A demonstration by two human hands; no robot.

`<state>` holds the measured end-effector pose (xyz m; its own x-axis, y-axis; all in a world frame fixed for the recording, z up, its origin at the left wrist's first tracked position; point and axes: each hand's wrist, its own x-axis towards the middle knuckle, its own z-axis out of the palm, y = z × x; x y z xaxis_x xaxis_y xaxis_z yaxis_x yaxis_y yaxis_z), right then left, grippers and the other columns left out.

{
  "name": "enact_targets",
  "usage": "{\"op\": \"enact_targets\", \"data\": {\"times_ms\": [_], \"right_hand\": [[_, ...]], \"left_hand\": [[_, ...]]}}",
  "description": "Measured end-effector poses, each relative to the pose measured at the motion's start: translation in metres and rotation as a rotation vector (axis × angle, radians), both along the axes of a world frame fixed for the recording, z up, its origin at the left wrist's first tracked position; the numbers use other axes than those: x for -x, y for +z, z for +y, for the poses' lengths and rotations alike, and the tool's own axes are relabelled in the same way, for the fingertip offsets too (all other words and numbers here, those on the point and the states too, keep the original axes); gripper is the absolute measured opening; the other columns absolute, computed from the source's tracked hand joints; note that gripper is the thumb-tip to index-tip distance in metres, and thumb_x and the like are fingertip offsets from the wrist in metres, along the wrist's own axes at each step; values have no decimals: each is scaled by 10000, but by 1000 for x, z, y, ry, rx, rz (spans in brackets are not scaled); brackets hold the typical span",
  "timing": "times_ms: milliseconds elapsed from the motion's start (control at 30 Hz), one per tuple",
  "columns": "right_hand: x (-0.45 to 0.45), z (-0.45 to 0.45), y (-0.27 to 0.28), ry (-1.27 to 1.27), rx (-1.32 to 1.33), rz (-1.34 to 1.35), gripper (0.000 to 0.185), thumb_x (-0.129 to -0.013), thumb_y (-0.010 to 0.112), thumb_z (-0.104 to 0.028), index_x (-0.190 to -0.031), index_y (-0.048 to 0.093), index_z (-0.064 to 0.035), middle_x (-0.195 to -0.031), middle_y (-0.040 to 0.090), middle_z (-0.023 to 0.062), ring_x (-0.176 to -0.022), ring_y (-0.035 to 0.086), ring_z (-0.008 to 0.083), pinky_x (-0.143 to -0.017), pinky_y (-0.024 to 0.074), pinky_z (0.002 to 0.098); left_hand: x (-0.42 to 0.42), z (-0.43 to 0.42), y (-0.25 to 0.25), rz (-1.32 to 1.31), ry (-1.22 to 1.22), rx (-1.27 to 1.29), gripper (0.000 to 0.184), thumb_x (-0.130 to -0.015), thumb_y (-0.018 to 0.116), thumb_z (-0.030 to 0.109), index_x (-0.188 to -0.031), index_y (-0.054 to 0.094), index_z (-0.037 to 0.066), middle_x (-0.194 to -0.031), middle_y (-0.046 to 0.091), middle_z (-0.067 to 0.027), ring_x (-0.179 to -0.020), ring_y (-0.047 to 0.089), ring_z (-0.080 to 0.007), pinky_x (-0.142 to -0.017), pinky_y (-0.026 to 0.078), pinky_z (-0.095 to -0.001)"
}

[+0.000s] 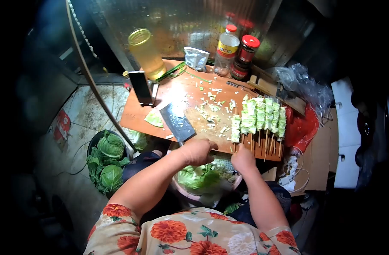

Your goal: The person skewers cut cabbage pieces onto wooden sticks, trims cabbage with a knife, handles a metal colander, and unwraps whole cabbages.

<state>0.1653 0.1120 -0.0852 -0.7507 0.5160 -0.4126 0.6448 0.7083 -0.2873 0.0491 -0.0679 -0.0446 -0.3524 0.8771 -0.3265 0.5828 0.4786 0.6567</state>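
My right hand (pixel 243 159) is closed around the lower end of a wooden skewer at the board's front edge. Cabbage pieces (pixel 235 128) are threaded on that skewer, left of a row of cabbage skewers (pixel 262 114). My left hand (pixel 198 151) is over the front edge of the cutting board (pixel 137 117), fingers bent; whether anything is between them is hidden. Just beyond it lies a cleaver (pixel 177 123). Cut cabbage leaves (pixel 198 176) fill a basin (pixel 180 192) below my hands.
Whole cabbages (pixel 111 146) sit in a tub at the left. A phone (pixel 139 87), a jar of yellow liquid (pixel 147 55), a clear bottle (pixel 226 50) and red-lidded jars (pixel 248 49) stand at the back. A red bag (pixel 303 129) is at the right.
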Motion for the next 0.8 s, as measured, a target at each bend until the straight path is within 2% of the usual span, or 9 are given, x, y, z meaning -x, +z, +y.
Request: {"op": "enact_targets", "data": {"times_ms": [67, 167, 233, 300, 400, 500, 633, 700, 800], "right_hand": [[-1, -9, 25, 51, -39, -55, 350, -813, 518, -167, -1094, 537, 41, -1014, 619, 294, -966, 604, 419, -865, 474, 478], [-6, -22, 48, 188, -9, 15, 438, -828, 506, -169, -1224, 527, 16, -1173, 580, 247, -1065, 580, 370, -910, 457, 447], [-9, -27, 45, 260, 42, 39, 441, -823, 529, -190, -1218, 535, 4, -1121, 604, 238, -1047, 585, 369, -909, 453, 454], [-7, -37, 52, 332, 84, 1, 408, -804, 564, -207, -1166, 567, -19, -1041, 633, 228, -993, 600, 385, -878, 466, 456], [-8, -45, 43, 506, 85, -8, 395, -793, 580, -214, -1146, 578, -36, -998, 645, 214, -941, 619, 375, -841, 483, 453], [-7, -51, 41, 599, 119, -79, 391, -791, 580, -217, -1144, 588, -48, -987, 646, 218, -941, 618, 374, -838, 485, 450], [-8, -56, 30, 635, 145, -165, 378, -781, 583, -217, -1128, 613, -69, -978, 648, 230, -937, 620, 377, -836, 489, 449], [-9, -59, 29, 659, 151, -178, 380, -779, 587, -216, -1128, 616, -69, -978, 648, 231, -936, 620, 379, -839, 490, 447], [-12, -67, 30, 697, 124, -174, 380, -769, 612, -215, -1119, 626, -67, -963, 650, 235, -924, 622, 385, -838, 492, 444]], "left_hand": [[15, -19, 37, -100, 55, -6, 426, -801, 683, 199, -1186, 581, 50, -1100, 626, -196, -1002, 598, -361, -869, 478, -399], [31, -62, 96, -244, 469, -106, 376, -846, 660, 168, -1197, 580, 60, -999, 651, -100, -878, 611, -170, -802, 499, -294], [51, -115, 85, -138, 596, -384, 324, -870, 603, 70, -1189, 574, 20, -971, 623, -51, -895, 583, -114, -813, 483, -257], [55, -171, 81, -275, 880, -550, 292, -854, 608, 50, -1141, 587, -1, -947, 627, -33, -865, 579, -100, -778, 478, -241], [45, -281, 34, -237, 1230, -405, 303, -847, 616, 115, -1128, 585, 6, -896, 626, -33, -766, 587, -98, -634, 468, -232], [-1, -366, -31, -222, 1554, -326, 333, -827, 606, 64, -1151, 559, 8, -874, 625, -46, -683, 590, -107, -549, 461, -224], [-89, -428, -123, 57, 1679, -188, 250, -775, 611, 50, -1020, 649, 14, -826, 659, -63, -677, 607, -133, -589, 496, -269], [-127, -425, -134, 106, 1782, -82, 233, -721, 635, 73, -941, 697, 26, -814, 690, -70, -711, 630, -142, -673, 510, -280], [-175, -417, -153, -87, 1728, -23, 243, -709, 658, 90, -945, 692, 40, -779, 677, -62, -694, 625, -141, -666, 510, -276]]}}
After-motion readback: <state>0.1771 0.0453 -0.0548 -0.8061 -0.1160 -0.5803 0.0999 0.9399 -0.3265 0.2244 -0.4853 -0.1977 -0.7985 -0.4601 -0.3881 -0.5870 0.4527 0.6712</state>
